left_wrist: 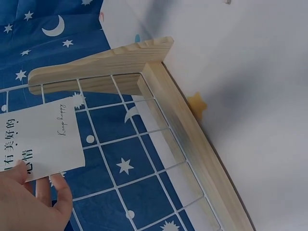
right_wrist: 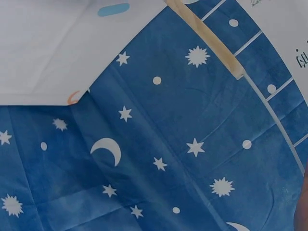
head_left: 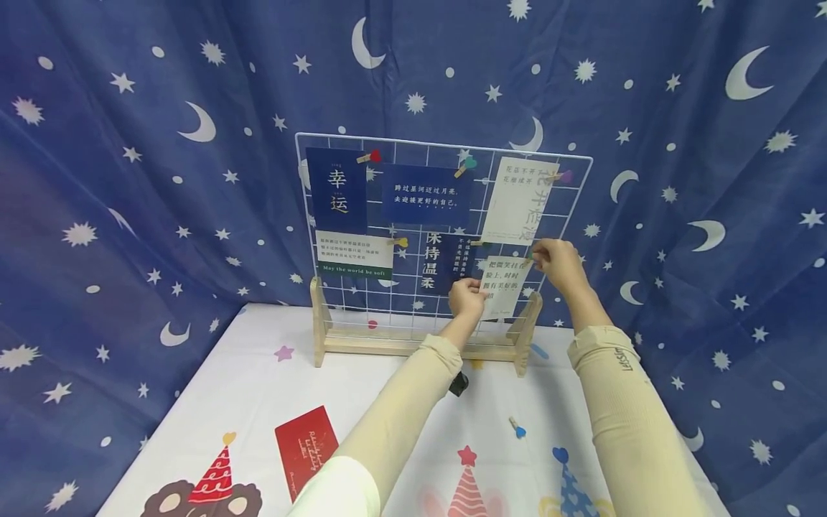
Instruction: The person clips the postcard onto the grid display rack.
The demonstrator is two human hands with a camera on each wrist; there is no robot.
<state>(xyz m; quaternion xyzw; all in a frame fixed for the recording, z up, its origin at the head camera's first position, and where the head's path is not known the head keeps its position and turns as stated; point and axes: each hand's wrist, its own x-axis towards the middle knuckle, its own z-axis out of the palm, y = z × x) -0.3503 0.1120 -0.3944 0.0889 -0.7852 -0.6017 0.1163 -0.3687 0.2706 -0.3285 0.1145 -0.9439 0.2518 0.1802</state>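
A white card with dark Chinese lettering lies against the lower right of a white wire grid. My left hand pinches its left edge, thumb in front and fingers behind, as the left wrist view shows of the card and hand. At the card's upper right corner, my right hand pinches a small wooden clip with a green end. Only a sliver of the right hand enters the right wrist view.
Several cards hang on the grid from heart clips, including a blue card and a tall white card. A wooden base supports the grid. On the table lie a red card, a blue-heart clip and a small black object.
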